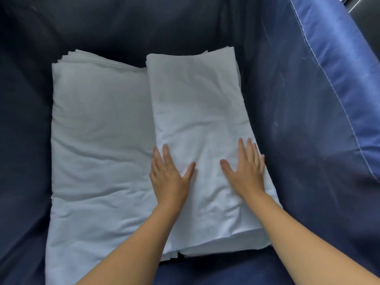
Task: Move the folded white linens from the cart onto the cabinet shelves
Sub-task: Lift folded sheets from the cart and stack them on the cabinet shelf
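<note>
- Dark blue fabric is lining the cart all round, with a lighter, shinier blue rim running along the right edge.
- Two stacks of folded white linens are lying side by side on the cart bottom, touching along their long edges.
- Right stack is sitting a little higher and overlapping the edge of the left stack; its layered edges are showing at the near end.
- Left stack is lying flat with several layer edges fanning out at its far corner, and no hand is touching it.
- Both hands are resting palm down on the near half of the right stack, fingers straight and spread, thumbs pointing toward each other.
- Left hand is lying close to the seam between the two stacks, with the outer fingers right at the stack's left edge.
- Right hand is lying near the stack's right edge, fingertips almost reaching it.
- Hands are apart, with a strip of bare linen showing between the thumbs; neither is gripping or pinching cloth.
- Both forearms are coming in from the bottom, bare.
</note>
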The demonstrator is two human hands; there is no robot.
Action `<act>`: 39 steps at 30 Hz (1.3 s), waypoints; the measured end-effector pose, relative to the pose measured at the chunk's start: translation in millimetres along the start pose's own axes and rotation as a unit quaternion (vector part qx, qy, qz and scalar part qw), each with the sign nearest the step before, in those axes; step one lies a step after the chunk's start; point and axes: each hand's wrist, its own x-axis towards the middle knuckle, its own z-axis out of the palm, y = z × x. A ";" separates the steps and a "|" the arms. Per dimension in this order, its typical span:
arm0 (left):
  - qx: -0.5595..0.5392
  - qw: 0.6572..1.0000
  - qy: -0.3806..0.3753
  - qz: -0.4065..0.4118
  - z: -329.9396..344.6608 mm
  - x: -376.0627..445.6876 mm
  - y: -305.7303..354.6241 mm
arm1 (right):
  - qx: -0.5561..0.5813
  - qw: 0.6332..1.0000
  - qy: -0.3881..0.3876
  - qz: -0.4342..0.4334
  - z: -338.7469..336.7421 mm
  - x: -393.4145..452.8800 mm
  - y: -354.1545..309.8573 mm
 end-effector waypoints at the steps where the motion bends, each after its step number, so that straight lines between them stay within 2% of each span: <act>1: 0.013 0.999 -0.023 0.021 4.2 4.2 -0.5 | -0.014 1.000 -0.020 -0.009 6.7 2.7 -2.7; 4: 0.033 0.997 -0.064 0.041 13.6 10.0 -3.8 | -0.046 0.997 -0.061 -0.006 19.7 9.0 -2.9; 10: 0.051 0.996 -0.069 0.029 13.2 13.3 -2.1 | -0.037 0.995 -0.096 0.014 9.9 14.7 -9.3; 13: 0.038 0.997 -0.066 0.006 1.7 13.5 7.6 | 0.060 0.994 -0.087 0.033 -7.8 16.7 -22.2; 16: -0.034 0.997 -0.043 -0.051 -22.7 25.9 29.9 | 0.248 0.964 -0.073 0.063 -35.7 20.4 -41.7; 18: -0.085 0.992 -0.048 -0.081 -45.1 39.6 46.4 | 0.313 0.944 -0.068 0.077 -58.2 22.8 -59.6; 21: -0.149 0.985 -0.041 -0.078 -83.5 55.7 72.2 | 0.343 0.936 -0.061 0.055 -92.9 25.0 -90.8; 28: -0.221 0.975 -0.010 -0.036 -178.4 48.9 124.7 | 0.403 0.913 -0.054 -0.040 -183.6 9.2 -157.4; 35: -0.339 0.938 0.065 0.035 -311.0 26.9 185.3 | 0.463 0.878 -0.037 -0.117 -296.1 -30.7 -227.4; 39: -0.370 0.922 0.093 0.060 -389.8 15.4 216.5 | 0.499 0.852 -0.051 -0.149 -363.4 -55.7 -267.4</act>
